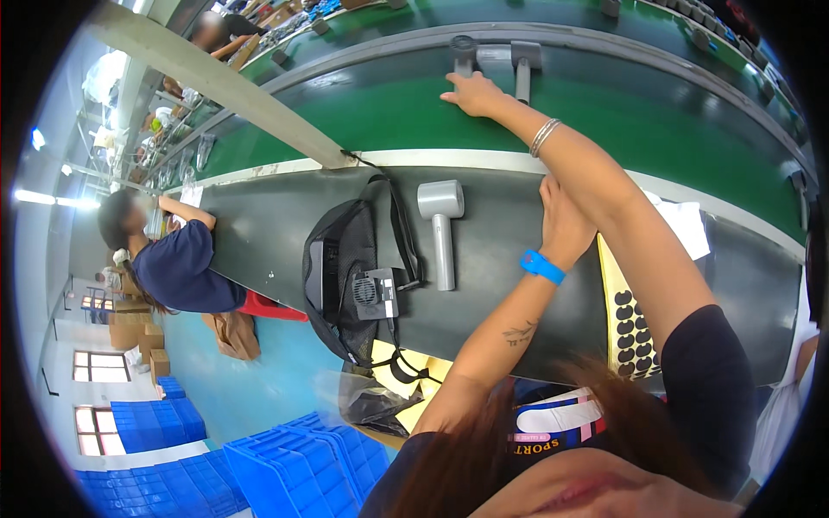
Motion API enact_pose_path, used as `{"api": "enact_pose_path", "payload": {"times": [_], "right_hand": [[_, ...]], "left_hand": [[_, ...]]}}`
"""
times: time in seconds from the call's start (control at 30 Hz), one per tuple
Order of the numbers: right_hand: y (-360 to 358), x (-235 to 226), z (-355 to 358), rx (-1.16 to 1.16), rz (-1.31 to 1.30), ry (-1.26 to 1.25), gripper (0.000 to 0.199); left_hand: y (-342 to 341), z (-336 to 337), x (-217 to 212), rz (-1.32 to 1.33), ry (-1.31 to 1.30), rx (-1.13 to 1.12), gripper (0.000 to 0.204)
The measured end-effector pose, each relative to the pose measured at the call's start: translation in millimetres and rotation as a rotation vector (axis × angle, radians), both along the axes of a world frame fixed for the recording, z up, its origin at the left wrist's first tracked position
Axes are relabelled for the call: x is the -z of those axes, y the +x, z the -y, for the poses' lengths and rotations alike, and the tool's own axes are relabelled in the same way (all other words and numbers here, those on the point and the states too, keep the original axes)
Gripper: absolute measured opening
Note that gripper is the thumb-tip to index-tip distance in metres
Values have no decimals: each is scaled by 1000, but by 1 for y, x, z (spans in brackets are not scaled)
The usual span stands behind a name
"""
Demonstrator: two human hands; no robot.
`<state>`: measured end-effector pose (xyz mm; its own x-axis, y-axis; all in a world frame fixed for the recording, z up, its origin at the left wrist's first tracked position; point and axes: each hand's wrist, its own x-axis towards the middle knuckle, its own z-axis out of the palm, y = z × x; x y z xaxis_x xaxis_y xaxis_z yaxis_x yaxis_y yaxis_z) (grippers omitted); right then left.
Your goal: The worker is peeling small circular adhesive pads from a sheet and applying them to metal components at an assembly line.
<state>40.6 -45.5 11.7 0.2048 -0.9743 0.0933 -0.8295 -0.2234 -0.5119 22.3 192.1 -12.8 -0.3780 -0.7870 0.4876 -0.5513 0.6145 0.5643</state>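
Note:
My right hand (pixel 473 93), with silver bangles at its wrist, reaches across the green conveyor belt (pixel 363 112). Its fingers are closed round the handle of a grey hair dryer (pixel 464 48), which the hand partly hides. Just right of that stands a second grey hair dryer (pixel 523 62) on the belt. My left hand (pixel 566 220), above a blue wristband, rests at the far edge of the dark worktable (pixel 509 293) with fingers stretched out, partly covered by my right forearm. Left of it, another grey hair dryer (pixel 441 216) lies on the table.
A black mesh bag (pixel 337 250) with a strap and a small grey grilled device (pixel 375 293) sit left. At right are a yellow sticker sheet (pixel 626 319) and white paper (pixel 686 226). A slanting post (pixel 233 82) crosses above. A co-worker (pixel 186 259) sits left; blue crates (pixel 294 466) stand below.

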Motion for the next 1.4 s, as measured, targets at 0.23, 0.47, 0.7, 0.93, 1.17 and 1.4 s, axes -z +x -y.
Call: {"api": "enact_pose_path", "payload": {"times": [0.23,0.47,0.7,0.93,1.17,1.4], "right_hand": [[-3,-43,-93,-94,47,26,68],[-120,-78,-224,-207,218,-70,43],[-229,-52,-332,97,459,41,24],[-244,-5,-413,280,292,-91,17],[-218,8,-421,293,239,-143,10],[-218,5,-415,347,212,-107,12]], "left_hand": [[6,1,8,58,1,-92,44],[-3,5,10,18,-64,-87,40],[17,11,10,-85,-243,-53,28],[-20,-35,-13,9,-101,561,28],[-23,-52,-6,213,-88,502,33],[-29,-52,-11,209,-82,504,34]]}}
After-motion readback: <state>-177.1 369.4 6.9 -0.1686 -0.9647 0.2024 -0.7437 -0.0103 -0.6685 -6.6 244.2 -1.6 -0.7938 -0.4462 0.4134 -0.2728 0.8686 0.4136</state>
